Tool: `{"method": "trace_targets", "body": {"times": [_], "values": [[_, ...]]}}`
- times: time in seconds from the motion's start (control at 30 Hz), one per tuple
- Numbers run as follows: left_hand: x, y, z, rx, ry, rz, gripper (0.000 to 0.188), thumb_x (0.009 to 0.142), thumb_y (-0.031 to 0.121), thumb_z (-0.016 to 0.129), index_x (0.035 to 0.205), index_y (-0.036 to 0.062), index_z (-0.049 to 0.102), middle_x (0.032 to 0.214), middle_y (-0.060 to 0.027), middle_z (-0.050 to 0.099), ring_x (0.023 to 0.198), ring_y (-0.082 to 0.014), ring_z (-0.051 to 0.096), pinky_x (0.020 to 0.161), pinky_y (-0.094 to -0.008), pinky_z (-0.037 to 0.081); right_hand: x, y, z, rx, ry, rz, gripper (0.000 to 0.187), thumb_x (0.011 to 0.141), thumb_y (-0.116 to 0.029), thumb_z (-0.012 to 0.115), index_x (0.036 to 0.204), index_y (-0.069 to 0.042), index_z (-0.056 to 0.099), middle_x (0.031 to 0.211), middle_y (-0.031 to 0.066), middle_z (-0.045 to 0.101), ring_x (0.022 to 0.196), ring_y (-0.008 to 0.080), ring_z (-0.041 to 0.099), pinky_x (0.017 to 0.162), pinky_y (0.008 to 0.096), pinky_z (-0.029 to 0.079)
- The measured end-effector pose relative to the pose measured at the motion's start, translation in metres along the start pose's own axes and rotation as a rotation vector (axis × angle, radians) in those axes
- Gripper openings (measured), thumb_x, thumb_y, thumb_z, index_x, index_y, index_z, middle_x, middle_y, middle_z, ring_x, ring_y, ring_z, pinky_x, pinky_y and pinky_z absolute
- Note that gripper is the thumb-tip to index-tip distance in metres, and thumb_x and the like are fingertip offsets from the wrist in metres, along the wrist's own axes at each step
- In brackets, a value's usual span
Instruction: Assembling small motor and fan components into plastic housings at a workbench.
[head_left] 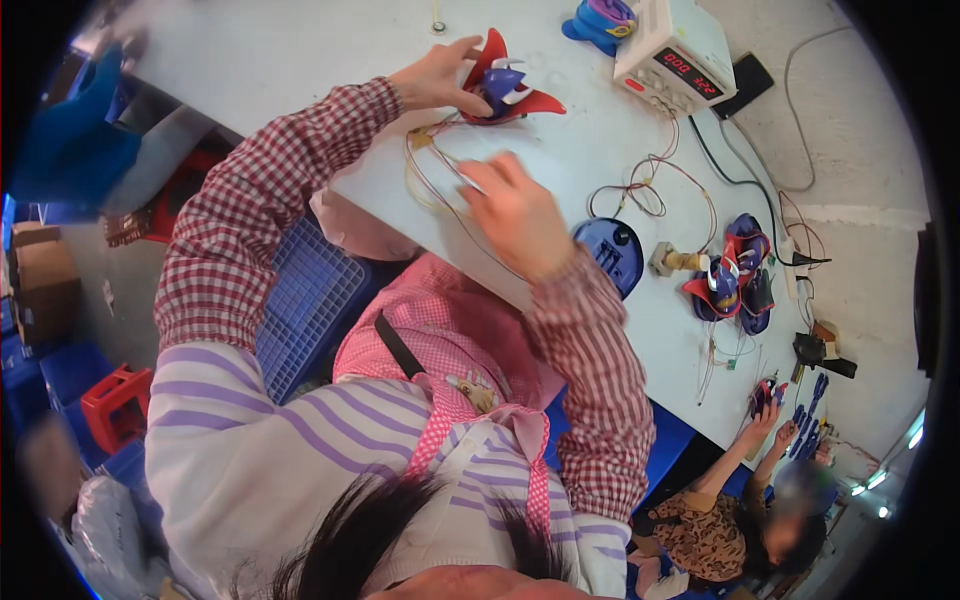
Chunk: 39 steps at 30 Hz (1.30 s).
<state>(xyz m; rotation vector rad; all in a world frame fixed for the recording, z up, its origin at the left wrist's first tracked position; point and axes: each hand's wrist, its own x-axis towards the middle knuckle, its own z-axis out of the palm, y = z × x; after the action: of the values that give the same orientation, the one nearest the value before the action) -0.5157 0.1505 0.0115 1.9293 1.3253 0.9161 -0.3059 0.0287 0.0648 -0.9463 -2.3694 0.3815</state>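
At the far side of the white table, my left hand (438,80) grips a toy part (497,88) by its left side. The part is purple with red wing-like pieces and white horn-like tips. Nearer to me, my right hand (515,210) is closed in a pinch and smeared by motion. Something thin and pale shows at its fingertips, too blurred to name. Thin wires (425,165) run over the table between the toy part and my right hand, and a small tan piece sits among them.
A power supply (675,60) with red digits stands at the back, beside a blue and purple toy piece (600,25). To the right lie a dark blue round case (610,255), loose wires (650,195) and several red and purple toy parts (735,275). A co-worker (740,500) sits farther right.
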Motion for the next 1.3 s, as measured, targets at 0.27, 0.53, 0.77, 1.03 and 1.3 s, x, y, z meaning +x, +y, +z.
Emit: {"method": "trace_targets", "body": {"times": [0.27,0.53,0.77,1.03,1.3], "values": [[0.021,0.002,0.002,-0.241,-0.304,-0.107,0.073,0.064,0.006,0.077,0.127,-0.0021,0.042,0.119,-0.0175,0.055,0.108,-0.0257,0.053,0.098,-0.0362,0.040,0.068,0.024,0.096,-0.252,-0.068,-0.128,0.022,0.084,-0.018,0.049,0.102,-0.008,0.058,0.102,0.0111,0.055,0.088,0.0281,0.057,0.077,0.0356,0.048],[0.006,0.027,0.002,-0.647,-0.152,-0.232,0.053,0.071,0.008,0.073,0.118,-0.0030,0.049,0.105,-0.0122,0.060,0.092,-0.0177,0.057,0.087,-0.0264,0.044,0.054,0.013,0.044,-0.049,0.194,-0.226,0.010,0.075,-0.008,0.060,0.085,-0.007,0.060,0.090,0.0062,0.052,0.078,0.0219,0.050,0.073,0.0305,0.044],[-0.019,0.104,0.069,-1.131,-0.104,-0.179,0.044,0.072,0.013,0.073,0.110,-0.0015,0.055,0.095,-0.0086,0.062,0.081,-0.0130,0.058,0.072,-0.0207,0.046,-0.063,0.026,-0.064,0.063,0.443,0.162,0.016,0.074,0.002,0.064,0.089,-0.004,0.060,0.083,0.0054,0.053,0.069,0.0165,0.049,0.062,0.0242,0.042],[-0.040,0.158,0.142,-0.836,-0.365,-0.029,0.062,0.063,0.019,0.081,0.112,-0.0033,0.051,0.091,-0.0086,0.061,0.074,-0.0172,0.058,0.071,-0.0229,0.048,-0.158,0.081,-0.079,-0.037,0.466,0.617,0.016,0.080,-0.003,0.063,0.095,-0.001,0.057,0.089,0.0076,0.058,0.074,0.0141,0.054,0.066,0.0230,0.045],[-0.054,0.147,0.170,-0.228,-0.301,0.183,0.074,0.059,0.026,0.084,0.118,-0.0014,0.047,0.097,-0.0103,0.056,0.090,-0.0213,0.055,0.091,-0.0304,0.043,-0.149,0.075,-0.067,0.465,0.725,0.815,0.017,0.081,-0.005,0.060,0.097,-0.003,0.054,0.095,0.0106,0.059,0.083,0.0180,0.057,0.074,0.0252,0.046]]}}
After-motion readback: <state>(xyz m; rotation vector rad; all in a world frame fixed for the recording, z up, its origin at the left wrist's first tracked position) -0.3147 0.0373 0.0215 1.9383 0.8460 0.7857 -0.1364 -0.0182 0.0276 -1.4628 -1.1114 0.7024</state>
